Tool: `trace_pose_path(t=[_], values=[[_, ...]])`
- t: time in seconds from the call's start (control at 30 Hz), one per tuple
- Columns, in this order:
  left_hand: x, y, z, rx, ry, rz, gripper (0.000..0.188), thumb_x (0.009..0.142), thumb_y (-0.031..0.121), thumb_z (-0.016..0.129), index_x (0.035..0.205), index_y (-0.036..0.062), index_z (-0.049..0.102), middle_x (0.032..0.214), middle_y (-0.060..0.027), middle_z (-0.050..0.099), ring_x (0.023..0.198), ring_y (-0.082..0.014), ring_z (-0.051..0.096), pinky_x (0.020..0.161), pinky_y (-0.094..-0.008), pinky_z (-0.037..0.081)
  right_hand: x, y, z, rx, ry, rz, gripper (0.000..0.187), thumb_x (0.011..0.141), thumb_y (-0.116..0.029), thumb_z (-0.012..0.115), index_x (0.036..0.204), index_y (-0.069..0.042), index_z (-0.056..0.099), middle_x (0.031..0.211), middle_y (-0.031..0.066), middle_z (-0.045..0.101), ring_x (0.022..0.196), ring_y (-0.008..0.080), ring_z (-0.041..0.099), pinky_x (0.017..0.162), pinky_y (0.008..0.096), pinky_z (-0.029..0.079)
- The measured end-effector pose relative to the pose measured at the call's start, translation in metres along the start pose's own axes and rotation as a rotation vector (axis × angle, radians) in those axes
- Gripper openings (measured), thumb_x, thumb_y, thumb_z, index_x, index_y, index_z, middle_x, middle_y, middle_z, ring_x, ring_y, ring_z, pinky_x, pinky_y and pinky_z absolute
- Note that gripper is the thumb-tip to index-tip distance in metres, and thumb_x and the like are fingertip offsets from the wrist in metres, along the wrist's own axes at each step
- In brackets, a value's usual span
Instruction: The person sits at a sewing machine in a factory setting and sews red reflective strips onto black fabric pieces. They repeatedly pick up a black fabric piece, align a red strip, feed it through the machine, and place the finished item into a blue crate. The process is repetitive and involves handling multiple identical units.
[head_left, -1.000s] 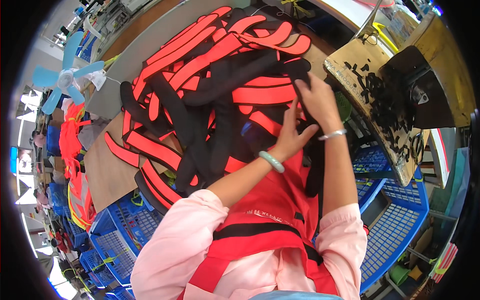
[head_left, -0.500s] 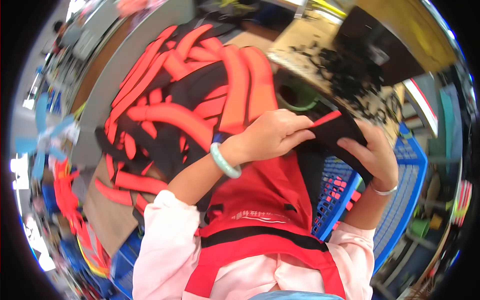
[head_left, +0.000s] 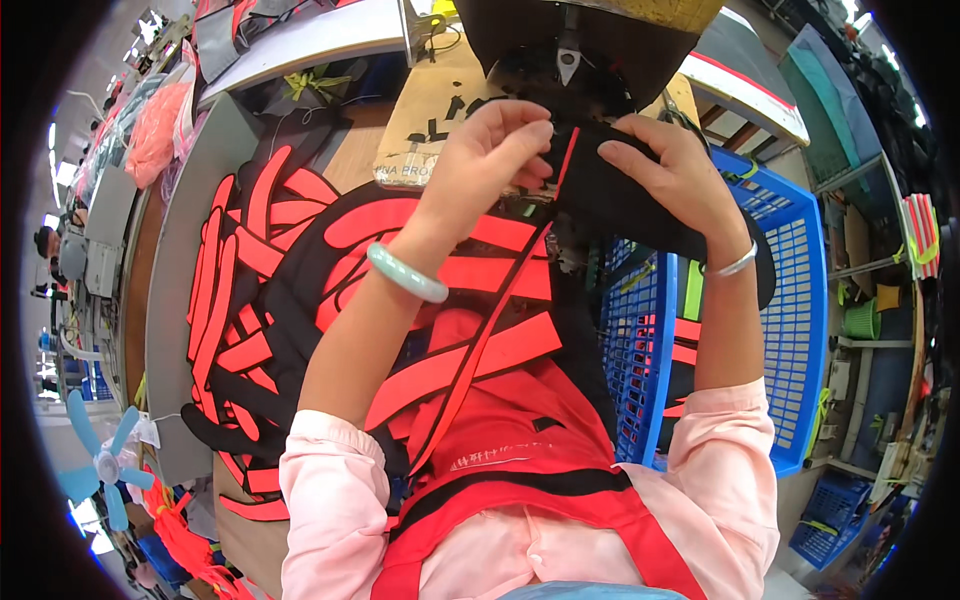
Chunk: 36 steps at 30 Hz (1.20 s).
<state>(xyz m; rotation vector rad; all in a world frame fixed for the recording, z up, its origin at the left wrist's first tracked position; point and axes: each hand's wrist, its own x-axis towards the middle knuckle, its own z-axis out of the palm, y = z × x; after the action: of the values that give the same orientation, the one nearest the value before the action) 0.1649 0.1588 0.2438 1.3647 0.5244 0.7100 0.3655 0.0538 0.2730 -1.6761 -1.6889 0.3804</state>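
A black fabric piece (head_left: 640, 215) with a narrow red stripe lies under the dark machine head (head_left: 590, 35) at the top middle. On its right part is my right hand (head_left: 685, 175), thumb on top, gripping the cloth; the undersides of its fingers are hidden. My left hand (head_left: 490, 150) is beside the stripe's upper end, fingers curled in toward the thumb. Whether anything is pinched there cannot be made out. Across my lap and the red apron (head_left: 520, 430) trail black fabric strips with bright orange-red bands (head_left: 470, 365).
A heap of orange-red and black strips (head_left: 250, 260) lies at left against a grey panel (head_left: 195, 210). To the right stands a blue plastic basket (head_left: 800, 250) with pieces inside. Black scraps (head_left: 440, 125) dot the machine table. A blue fan (head_left: 105, 465) is at far left.
Both hands have gone up toward the machine head with the black piece. My view has turned right. More banded strips now lie across my lap. The left hand's fingers no longer touch the red stripe.
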Motion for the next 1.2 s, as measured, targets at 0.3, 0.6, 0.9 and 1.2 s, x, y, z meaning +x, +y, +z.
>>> trace_pose_path(t=[0.3, 0.6, 0.9, 1.2], values=[[0.04, -0.012, -0.007, 0.03, 0.007, -0.078, 0.022, 0.09, 0.021, 0.065, 0.103, 0.0025, 0.062, 0.086, -0.0038, 0.065, 0.073, -0.0095, 0.063, 0.062, -0.022, 0.051, 0.027, 0.012, 0.001, -0.04, -0.127, 0.046, 0.037, 0.088, -0.035, 0.062, 0.098, 0.0, 0.065, 0.08, 0.0159, 0.064, 0.074, 0.0304, 0.061, 0.068, 0.0361, 0.047], [0.061, -0.009, -0.011, 0.127, -0.014, -0.138, 0.021, 0.089, 0.023, 0.066, 0.098, 0.0037, 0.062, 0.079, -0.0019, 0.063, 0.067, -0.0081, 0.059, 0.057, -0.0203, 0.046, 0.043, 0.041, 0.007, 0.026, -0.091, -0.075, 0.036, 0.089, -0.034, 0.063, 0.095, 0.001, 0.063, 0.074, 0.0153, 0.06, 0.067, 0.0268, 0.057, 0.065, 0.0347, 0.045], [0.069, -0.007, -0.012, 0.047, 0.002, -0.155, 0.016, 0.088, 0.02, 0.064, 0.093, 0.0049, 0.061, 0.075, 0.0022, 0.053, 0.063, -0.0057, 0.045, 0.052, -0.02, 0.035, 0.054, 0.05, 0.006, 0.075, -0.119, -0.024, 0.038, 0.091, -0.037, 0.063, 0.092, 0.001, 0.062, 0.068, 0.0092, 0.054, 0.065, 0.0143, 0.051, 0.063, 0.0314, 0.043], [0.079, -0.01, -0.012, -0.086, -0.036, -0.179, 0.011, 0.09, 0.014, 0.059, 0.091, 0.0032, 0.06, 0.077, 0.001, 0.05, 0.063, -0.0058, 0.043, 0.051, -0.0203, 0.031, 0.059, 0.054, 0.006, 0.219, -0.128, 0.039, 0.032, 0.091, -0.032, 0.064, 0.096, -0.001, 0.066, 0.073, 0.0029, 0.061, 0.069, 0.0079, 0.054, 0.065, 0.0267, 0.046]])
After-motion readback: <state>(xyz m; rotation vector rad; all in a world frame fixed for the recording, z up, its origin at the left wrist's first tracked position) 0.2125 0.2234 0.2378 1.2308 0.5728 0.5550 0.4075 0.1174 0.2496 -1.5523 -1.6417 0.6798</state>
